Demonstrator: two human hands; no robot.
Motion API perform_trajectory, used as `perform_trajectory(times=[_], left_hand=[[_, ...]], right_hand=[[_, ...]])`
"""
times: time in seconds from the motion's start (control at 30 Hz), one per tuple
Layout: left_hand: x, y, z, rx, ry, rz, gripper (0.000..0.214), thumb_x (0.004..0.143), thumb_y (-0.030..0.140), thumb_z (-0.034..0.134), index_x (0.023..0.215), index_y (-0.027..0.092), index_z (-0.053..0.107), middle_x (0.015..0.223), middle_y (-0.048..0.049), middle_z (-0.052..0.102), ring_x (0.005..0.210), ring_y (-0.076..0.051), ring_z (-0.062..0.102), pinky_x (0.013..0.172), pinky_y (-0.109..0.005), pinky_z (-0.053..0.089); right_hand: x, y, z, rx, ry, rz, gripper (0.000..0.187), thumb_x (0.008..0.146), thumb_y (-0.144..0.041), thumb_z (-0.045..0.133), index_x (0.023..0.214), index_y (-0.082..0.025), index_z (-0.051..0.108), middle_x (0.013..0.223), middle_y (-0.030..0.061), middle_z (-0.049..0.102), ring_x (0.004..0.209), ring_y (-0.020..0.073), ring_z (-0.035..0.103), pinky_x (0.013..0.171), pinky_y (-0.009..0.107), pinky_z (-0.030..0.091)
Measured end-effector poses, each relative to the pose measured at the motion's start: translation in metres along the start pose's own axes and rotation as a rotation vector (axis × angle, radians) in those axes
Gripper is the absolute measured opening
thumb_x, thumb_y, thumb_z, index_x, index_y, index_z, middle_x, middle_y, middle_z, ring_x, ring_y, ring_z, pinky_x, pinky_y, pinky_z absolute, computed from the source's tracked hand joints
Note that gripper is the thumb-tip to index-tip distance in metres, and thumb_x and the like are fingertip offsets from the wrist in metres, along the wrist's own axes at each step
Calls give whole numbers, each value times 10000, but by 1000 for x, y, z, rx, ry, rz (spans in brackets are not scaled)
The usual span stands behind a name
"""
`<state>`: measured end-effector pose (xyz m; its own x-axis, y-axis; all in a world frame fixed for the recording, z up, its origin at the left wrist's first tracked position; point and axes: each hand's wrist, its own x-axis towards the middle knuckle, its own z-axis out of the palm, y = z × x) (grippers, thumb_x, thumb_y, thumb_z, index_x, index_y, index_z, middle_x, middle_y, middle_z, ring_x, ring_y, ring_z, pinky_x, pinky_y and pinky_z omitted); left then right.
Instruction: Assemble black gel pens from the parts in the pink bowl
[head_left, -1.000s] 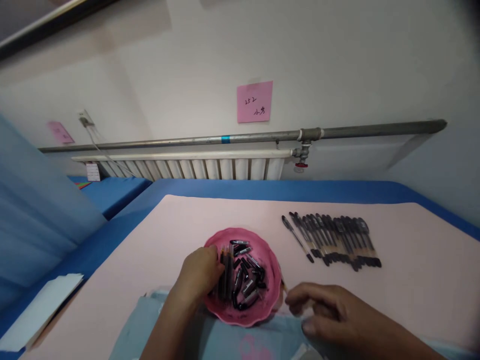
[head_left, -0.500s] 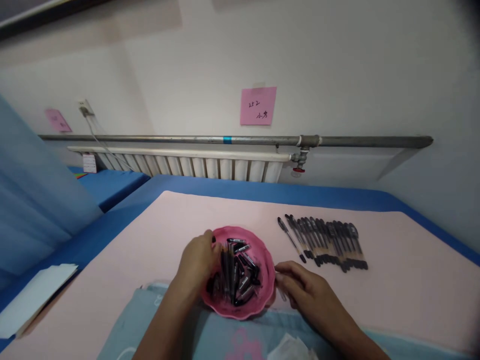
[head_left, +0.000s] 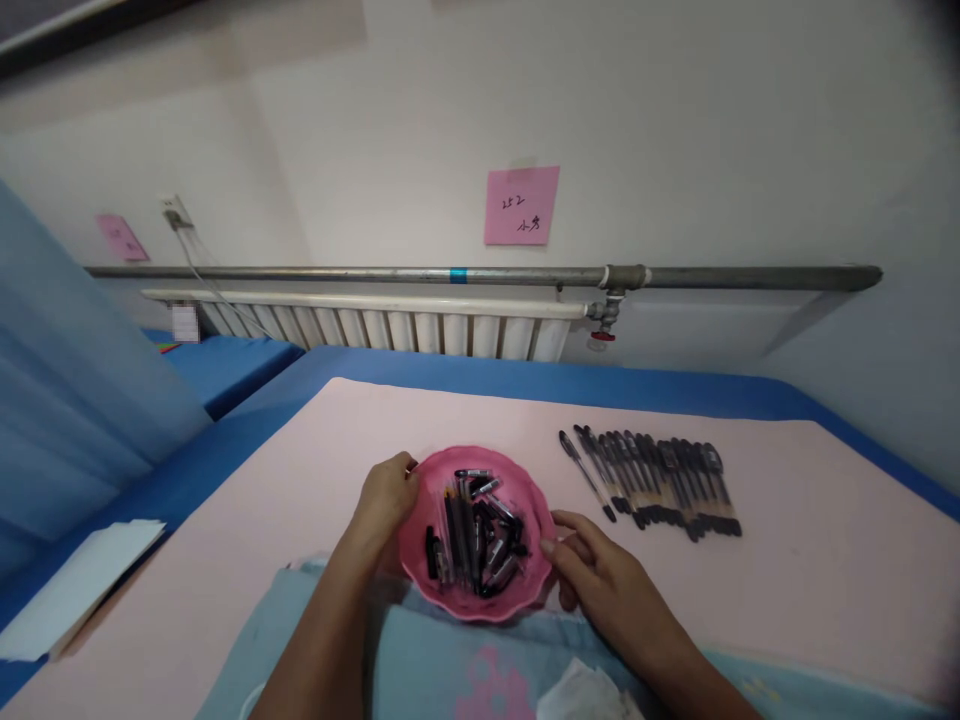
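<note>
A pink scalloped dish [head_left: 420, 560] holds several black and silver pen parts [head_left: 476, 535]. It rests tilted toward me, on the near part of the pink mat and the edge of a light blue cloth [head_left: 450, 670]. My left hand [head_left: 385, 500] curls round the dish's left rim. On the right rim, my right hand [head_left: 596, 580] has its fingertips against the dish. To the right, a row of several assembled black pens [head_left: 656, 480] lies on the mat.
The pink mat [head_left: 787, 560] covers a blue table [head_left: 600, 385]. White paper [head_left: 67, 600] lies at the left edge. A crumpled white tissue [head_left: 581, 695] sits on the cloth. Behind the table run a radiator [head_left: 375, 330] and a pipe [head_left: 480, 275], under a pink note [head_left: 521, 205].
My left hand came out of the dish to grip its left rim. My right hand moved left to the right rim. The dish now tilts toward me.
</note>
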<state>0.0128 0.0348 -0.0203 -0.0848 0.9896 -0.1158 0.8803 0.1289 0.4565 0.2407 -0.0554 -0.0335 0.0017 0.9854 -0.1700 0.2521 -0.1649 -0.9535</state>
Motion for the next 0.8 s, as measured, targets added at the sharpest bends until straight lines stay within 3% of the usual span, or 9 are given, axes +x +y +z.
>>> perform_trajectory(times=[0.13, 0.23, 0.3, 0.4, 0.5, 0.63, 0.8], left_hand=[[-7, -3, -1, -77, -157, -51, 241, 761, 189, 420, 908, 144, 606, 722, -86, 701, 601, -180, 643, 548, -257, 443], [-13, -5, -3, -136, -321, -18, 192, 761, 260, 443, 763, 159, 607, 555, -46, 659, 453, -171, 599, 460, -249, 427], [-12, -4, -3, -130, -259, 12, 242, 773, 340, 456, 759, 154, 611, 661, -77, 689, 562, -190, 634, 520, -264, 454], [-7, 1, -2, -158, -71, 71, 314, 786, 383, 464, 905, 139, 622, 940, -111, 693, 816, -205, 642, 697, -277, 470], [-3, 6, 0, -267, -67, 179, 322, 786, 353, 485, 1004, 156, 616, 1016, -76, 679, 892, -182, 625, 772, -251, 454], [-3, 10, 1, -245, -79, 109, 328, 777, 220, 466, 1068, 151, 600, 955, -76, 690, 828, -166, 632, 713, -235, 453], [-8, 6, 3, -253, -164, -26, 319, 753, 183, 423, 1030, 135, 573, 700, -62, 695, 487, -145, 607, 472, -223, 429]], right_hand=[[6, 4, -8, 33, 85, -1, 505, 781, -493, 485, 1161, -161, 481, 596, -14, 592, 524, 164, 567, 518, 278, 465], [7, 6, -12, -8, 122, -21, 459, 756, -421, 530, 1149, -184, 506, 798, 45, 675, 748, 207, 651, 677, 300, 515], [8, 7, -14, -34, 127, -40, 418, 735, -305, 539, 1141, -207, 528, 924, 56, 689, 875, 215, 650, 786, 312, 508], [13, 9, -14, -27, 84, -95, 443, 709, -197, 501, 1149, -215, 554, 1004, 52, 687, 907, 203, 643, 843, 320, 491], [22, 11, -14, -7, 98, -104, 444, 713, -215, 512, 1151, -196, 582, 1019, 63, 684, 903, 203, 641, 832, 320, 488], [31, 9, -18, 74, 263, -68, 479, 767, -383, 518, 1200, -180, 541, 1026, 85, 671, 794, 204, 645, 689, 324, 509], [17, 3, -19, -176, 220, -62, 488, 774, -459, 506, 1156, -159, 549, 798, 40, 668, 677, 194, 624, 635, 303, 481]])
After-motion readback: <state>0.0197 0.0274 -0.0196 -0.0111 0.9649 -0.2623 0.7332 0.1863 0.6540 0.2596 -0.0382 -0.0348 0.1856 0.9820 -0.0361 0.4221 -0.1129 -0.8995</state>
